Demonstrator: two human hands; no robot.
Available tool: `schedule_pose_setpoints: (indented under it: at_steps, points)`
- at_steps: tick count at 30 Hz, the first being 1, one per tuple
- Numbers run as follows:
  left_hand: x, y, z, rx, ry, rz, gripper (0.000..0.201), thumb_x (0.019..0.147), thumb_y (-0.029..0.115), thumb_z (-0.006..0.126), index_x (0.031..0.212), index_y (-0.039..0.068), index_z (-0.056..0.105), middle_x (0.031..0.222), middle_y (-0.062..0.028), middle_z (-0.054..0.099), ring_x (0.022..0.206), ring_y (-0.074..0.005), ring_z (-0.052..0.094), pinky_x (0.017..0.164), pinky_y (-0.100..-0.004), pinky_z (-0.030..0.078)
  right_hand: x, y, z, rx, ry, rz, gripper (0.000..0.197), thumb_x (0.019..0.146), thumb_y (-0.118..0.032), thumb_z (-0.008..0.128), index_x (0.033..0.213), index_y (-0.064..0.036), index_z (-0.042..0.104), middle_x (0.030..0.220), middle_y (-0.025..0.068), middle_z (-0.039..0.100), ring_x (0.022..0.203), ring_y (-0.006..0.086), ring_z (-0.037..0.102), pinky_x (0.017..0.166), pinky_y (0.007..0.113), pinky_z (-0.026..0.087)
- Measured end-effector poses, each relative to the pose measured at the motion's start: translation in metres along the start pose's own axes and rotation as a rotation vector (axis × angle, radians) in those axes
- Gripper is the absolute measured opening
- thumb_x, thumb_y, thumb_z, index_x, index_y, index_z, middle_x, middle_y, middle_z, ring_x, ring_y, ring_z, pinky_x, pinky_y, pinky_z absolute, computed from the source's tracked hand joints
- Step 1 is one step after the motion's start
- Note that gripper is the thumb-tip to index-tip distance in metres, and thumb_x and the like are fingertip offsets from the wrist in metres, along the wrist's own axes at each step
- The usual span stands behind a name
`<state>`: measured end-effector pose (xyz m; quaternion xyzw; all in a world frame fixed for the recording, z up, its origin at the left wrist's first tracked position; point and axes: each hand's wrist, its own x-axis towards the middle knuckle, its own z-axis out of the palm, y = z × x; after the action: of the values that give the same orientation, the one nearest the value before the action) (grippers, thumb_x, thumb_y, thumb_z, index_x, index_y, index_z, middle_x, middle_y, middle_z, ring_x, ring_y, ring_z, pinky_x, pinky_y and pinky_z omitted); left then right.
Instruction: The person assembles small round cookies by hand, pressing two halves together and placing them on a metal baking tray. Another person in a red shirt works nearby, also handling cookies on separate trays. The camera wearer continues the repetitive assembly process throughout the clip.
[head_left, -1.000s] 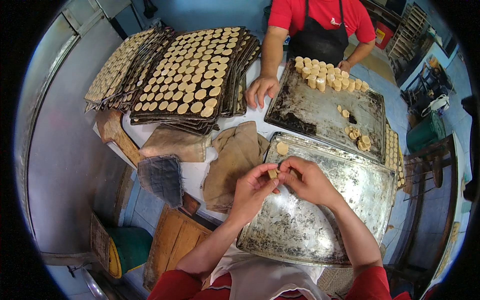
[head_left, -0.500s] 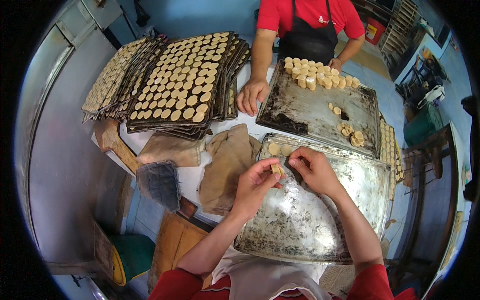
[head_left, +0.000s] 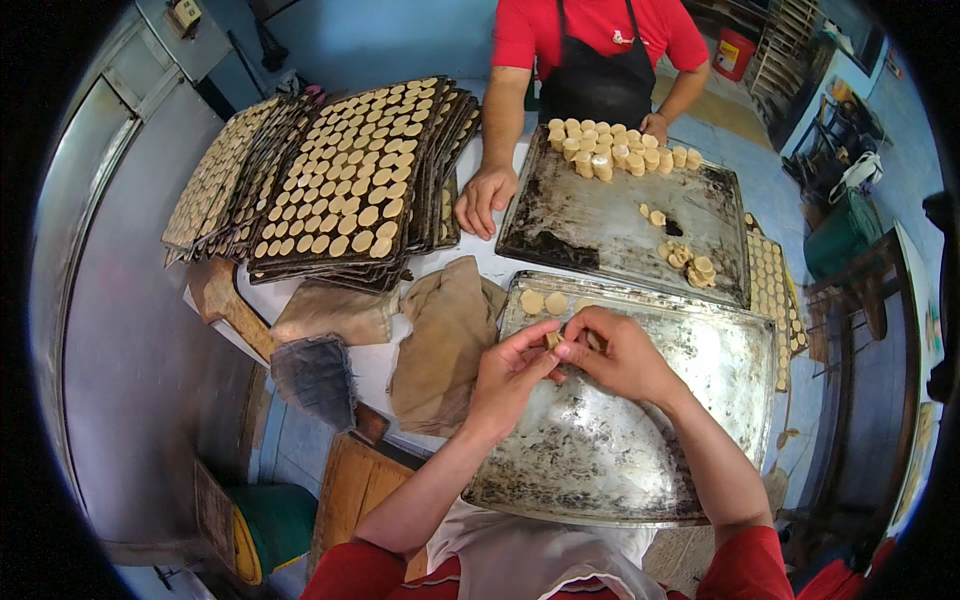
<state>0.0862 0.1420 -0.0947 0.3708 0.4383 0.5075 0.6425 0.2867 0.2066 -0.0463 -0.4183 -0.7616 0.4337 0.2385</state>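
Left grip: we see our bare left grip [head_left: 512, 372] pinching a small, pale-tan, dough-like stack [head_left: 553, 341] between thumb and fingers, above the near tray; the edge-on hold probably leaves its flat face free.
Right grip: our bare right grip [head_left: 622, 357] bends inward, thumb and fingertips meeting the stack; we cannot tell whether they close on a single round.
Near tray: under both hands we have a wide, silvery, dark-stained metal tray [head_left: 590, 455], set close to our body, likely for short reach.
Laid rounds: flat, pale-tan discs [head_left: 556, 302] lie in a row along its far left corner, side by side and apart, presumably to keep them from sticking.
Far tray: beyond it we see a dark-worn metal tray [head_left: 610, 232] with short, pale-tan upright cylinders [head_left: 603, 165] grouped at its far edge, perhaps leaving working room in front.
Cloths: left of our near tray, a crumpled brown fabric cloth [head_left: 438, 345] and a quilted dark-blue fabric pad [head_left: 314, 380] lie at the white worktop [head_left: 372, 372].
Co-worker: across from us, one hand [head_left: 487, 200] rests beside the far tray.
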Motion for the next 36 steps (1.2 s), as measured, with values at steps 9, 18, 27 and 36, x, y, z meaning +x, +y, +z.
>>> schedule_pose_setpoints:
  at_steps: [9,18,27,36]
  points:
    - [0.006,-0.001,0.02,-0.031,-0.026,-0.014,0.011,0.108,0.008,0.071,0.115,0.002,0.065,0.119,-0.0089,0.075,0.11,-0.0228,0.077,0.085,-0.0328,0.063,-0.012,0.035,-0.027,-0.232,0.21,0.097,0.028,0.098,-0.028,0.081,0.094,-0.0016,0.074,0.088,0.015,0.072,0.076,0.031,0.07,0.07,0.043,0.054]
    - [0.008,-0.005,0.042,-0.056,-0.077,-0.063,0.008,0.109,0.008,0.069,0.112,0.002,0.066,0.124,-0.0119,0.074,0.12,-0.0266,0.075,0.092,-0.0371,0.066,-0.023,0.059,-0.049,-0.376,0.279,0.075,0.025,0.1,-0.025,0.078,0.096,-0.0006,0.075,0.088,0.0168,0.071,0.075,0.0296,0.068,0.072,0.042,0.053]
    - [0.014,-0.013,0.056,-0.049,-0.122,-0.099,0.01,0.109,0.009,0.068,0.113,0.0,0.067,0.137,-0.0153,0.07,0.124,-0.0266,0.073,0.096,-0.0389,0.067,-0.046,0.052,-0.054,0.015,0.208,0.012,0.023,0.1,-0.024,0.077,0.101,-0.0014,0.073,0.095,0.0152,0.072,0.084,0.0295,0.07,0.077,0.04,0.054]
    - [0.02,-0.022,0.069,-0.015,-0.156,-0.147,0.012,0.111,0.011,0.065,0.115,0.0,0.068,0.141,-0.0168,0.068,0.127,-0.0283,0.072,0.097,-0.0399,0.067,-0.065,0.016,-0.061,-0.103,0.087,0.074,0.024,0.099,-0.026,0.078,0.102,-0.0021,0.074,0.098,0.0167,0.073,0.087,0.0362,0.072,0.078,0.044,0.056]
